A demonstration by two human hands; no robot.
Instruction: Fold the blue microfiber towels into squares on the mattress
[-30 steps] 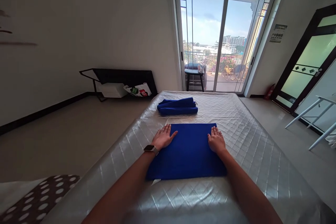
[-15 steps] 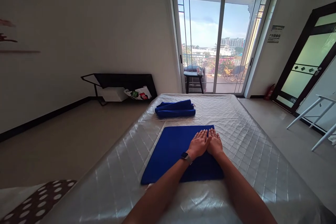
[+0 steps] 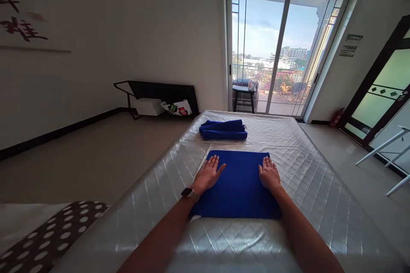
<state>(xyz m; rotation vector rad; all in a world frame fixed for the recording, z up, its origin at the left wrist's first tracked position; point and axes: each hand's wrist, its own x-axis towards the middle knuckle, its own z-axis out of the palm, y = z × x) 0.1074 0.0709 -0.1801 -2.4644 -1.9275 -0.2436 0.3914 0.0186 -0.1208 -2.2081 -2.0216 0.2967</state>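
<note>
A blue cloth point(image 3: 240, 187), folded into a flat rectangle, lies on the mattress. My left hand point(image 3: 208, 174) rests flat on its far left part, fingers stretched out and thumb apart. On the far right part of the cloth lies my right hand point(image 3: 269, 173), palm down with the fingers extended. Neither hand grips anything. A watch point(image 3: 187, 192) is on my left wrist. Beyond the cloth sits a second blue cloth point(image 3: 223, 130), loosely bundled. A small white tag shows at the near left edge of the flat cloth.
The mattress point(image 3: 307, 187) has a shiny, quilted cover. Brown polka-dot fabric point(image 3: 64, 230) lies at lower left. By the wall stands a black-framed rack point(image 3: 163, 91) with a white box point(image 3: 149, 106) and a bag. A sliding glass door point(image 3: 259, 47) is behind; white stool legs point(image 3: 381, 147) show at right.
My left hand has moved left across the blue cloth, away from my right hand, which stays near the right edge. The view has turned slightly left.
</note>
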